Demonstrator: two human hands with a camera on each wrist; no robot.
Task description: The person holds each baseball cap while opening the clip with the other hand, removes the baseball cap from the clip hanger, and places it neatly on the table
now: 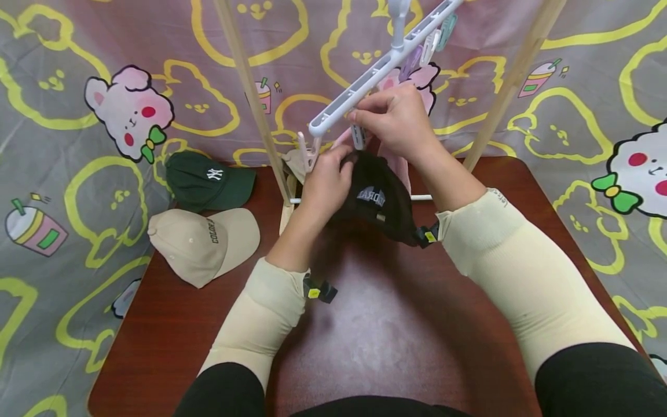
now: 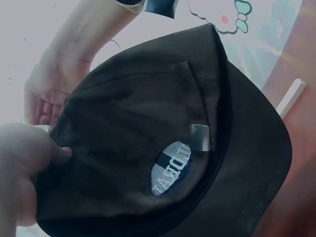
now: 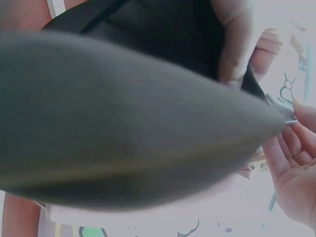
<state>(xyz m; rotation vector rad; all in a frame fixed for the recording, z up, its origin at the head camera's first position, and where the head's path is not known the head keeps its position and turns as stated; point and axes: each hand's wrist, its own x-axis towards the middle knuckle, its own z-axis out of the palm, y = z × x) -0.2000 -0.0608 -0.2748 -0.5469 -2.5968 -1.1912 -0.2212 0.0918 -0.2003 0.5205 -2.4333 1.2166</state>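
Note:
My left hand (image 1: 327, 182) grips the crown of a black baseball cap (image 1: 396, 211), thumb on the near side in the left wrist view. The cap hangs under a pale blue hanger bar (image 1: 359, 88), with its back opening and strap buckle (image 2: 200, 137) showing. My right hand (image 1: 398, 123) pinches a light grey clothespin (image 1: 358, 138) on the bar, right at the cap's top edge. Whether its jaws bite the fabric I cannot tell. A pale pink clothespin (image 1: 308, 152) hangs at the bar's near end, beside my left hand.
Purple, white and teal clothespins (image 1: 429, 47) hang farther up the bar. Wooden posts (image 1: 255, 98) frame the rack. A green cap (image 1: 200, 182) and a beige cap (image 1: 193, 246) lie at the table's left. Something pink (image 1: 400, 172) hangs behind the black cap.

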